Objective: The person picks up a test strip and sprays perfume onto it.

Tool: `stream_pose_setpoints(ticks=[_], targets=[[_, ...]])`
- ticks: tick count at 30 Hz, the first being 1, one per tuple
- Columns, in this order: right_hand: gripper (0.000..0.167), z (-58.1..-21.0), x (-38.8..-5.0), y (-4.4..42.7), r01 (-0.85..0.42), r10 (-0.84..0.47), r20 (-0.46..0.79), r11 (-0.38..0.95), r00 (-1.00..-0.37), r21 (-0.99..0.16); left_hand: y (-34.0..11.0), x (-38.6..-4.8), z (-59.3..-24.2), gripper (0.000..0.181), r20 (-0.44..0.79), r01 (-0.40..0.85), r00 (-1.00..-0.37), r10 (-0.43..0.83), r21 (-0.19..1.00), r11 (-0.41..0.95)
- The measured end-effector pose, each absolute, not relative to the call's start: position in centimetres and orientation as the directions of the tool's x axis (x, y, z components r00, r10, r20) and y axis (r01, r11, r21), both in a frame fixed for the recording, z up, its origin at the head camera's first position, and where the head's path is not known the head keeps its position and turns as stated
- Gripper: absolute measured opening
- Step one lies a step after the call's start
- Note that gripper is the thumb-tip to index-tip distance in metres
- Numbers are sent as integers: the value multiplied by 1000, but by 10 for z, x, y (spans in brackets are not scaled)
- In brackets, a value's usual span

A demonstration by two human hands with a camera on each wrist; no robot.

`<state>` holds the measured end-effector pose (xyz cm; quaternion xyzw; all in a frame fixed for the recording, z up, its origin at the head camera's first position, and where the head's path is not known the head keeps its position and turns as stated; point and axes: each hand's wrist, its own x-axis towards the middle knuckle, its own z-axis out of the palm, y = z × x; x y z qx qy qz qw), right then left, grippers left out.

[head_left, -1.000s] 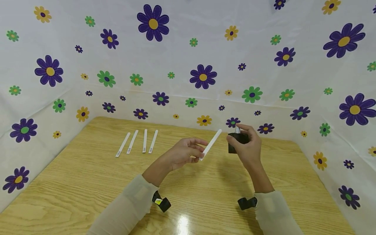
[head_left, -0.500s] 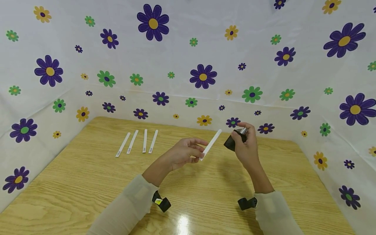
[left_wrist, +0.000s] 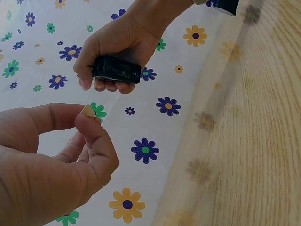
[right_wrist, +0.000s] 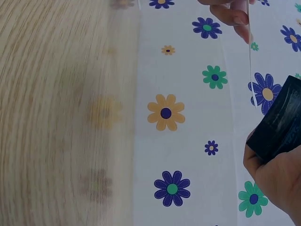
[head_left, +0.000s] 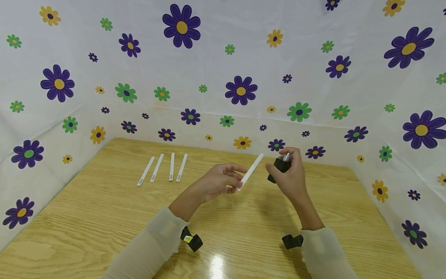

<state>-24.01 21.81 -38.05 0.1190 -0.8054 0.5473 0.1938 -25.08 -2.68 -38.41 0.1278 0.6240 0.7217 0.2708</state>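
Observation:
In the head view, my left hand pinches the lower end of a white perfume test strip, which slants up to the right above the table. To its right, my right hand grips a black perfume bottle with a silver spray nozzle. The index finger lies at the nozzle's top, and a small gap separates bottle and strip. From the left wrist, only the strip's near end shows between thumb and finger. The right wrist view catches the strip edge-on beside the bottle.
Several more white test strips lie in a row on the wooden table, at the back left. A white cloth with printed flowers rises behind the table and along both sides. Each wrist carries a black camera mount.
The perfume bottle first tilted over with the right hand, then swung partly back upright, now slightly farther right from the strip than at first. The left hand and its strip stayed still.

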Motion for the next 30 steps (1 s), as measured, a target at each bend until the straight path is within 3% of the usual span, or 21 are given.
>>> stream_pose_setpoints(ticks=[19, 30], targets=[[57, -378, -246, 216, -442, -182, 407, 249, -895, -862, -28, -250, -382, 40, -161, -231, -822, 545, 971, -62], [54, -381, -248, 220, -455, -344, 358, 262, -868, -851, -29, -250, -380, 41, -158, -229, -823, 546, 971, -64]])
